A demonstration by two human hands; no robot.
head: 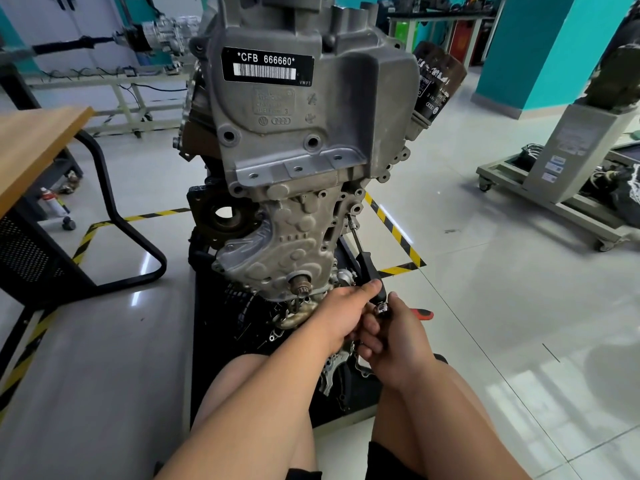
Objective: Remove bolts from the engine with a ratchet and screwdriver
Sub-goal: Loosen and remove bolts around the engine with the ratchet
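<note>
A grey engine (298, 140) stands upright on a black base on the floor in front of me. A screwdriver (363, 258) with a black handle and thin metal shaft points up to a bolt (349, 220) on the engine's right edge. My left hand (341, 315) grips the lower end of the handle, thumb stretched along it. My right hand (398, 334) sits just below and right, fingers curled round the handle's butt end and a shiny metal piece there. I cannot tell whether that piece is a ratchet.
A wooden desk (38, 140) on a black frame stands to the left. An oil filter (438, 84) juts from the engine's upper right. A red-handled tool (424, 313) lies on the floor behind my right hand. A wheeled stand (561, 174) is at right. My knees are below.
</note>
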